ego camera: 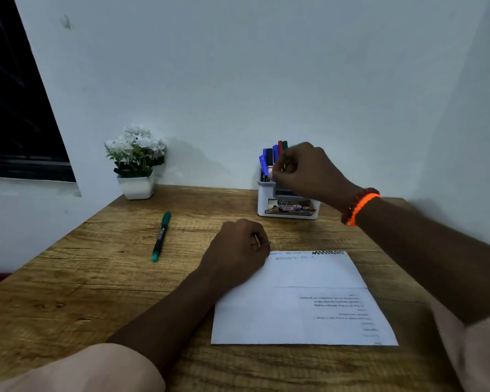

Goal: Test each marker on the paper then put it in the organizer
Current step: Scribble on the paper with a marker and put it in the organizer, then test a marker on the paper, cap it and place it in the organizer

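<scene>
Green marker (161, 236) lies on surface (96, 264), left of paper (303, 301). Organizer (287, 206) holds several markers; right hand (306, 171) at them, fingers curled, apparently pinching one. Left hand (238, 247) fisted on paper's corner.

Far off to the left of my hands, white flowers in a white pot (136, 165) stand on the wooden surface (77, 278).
</scene>
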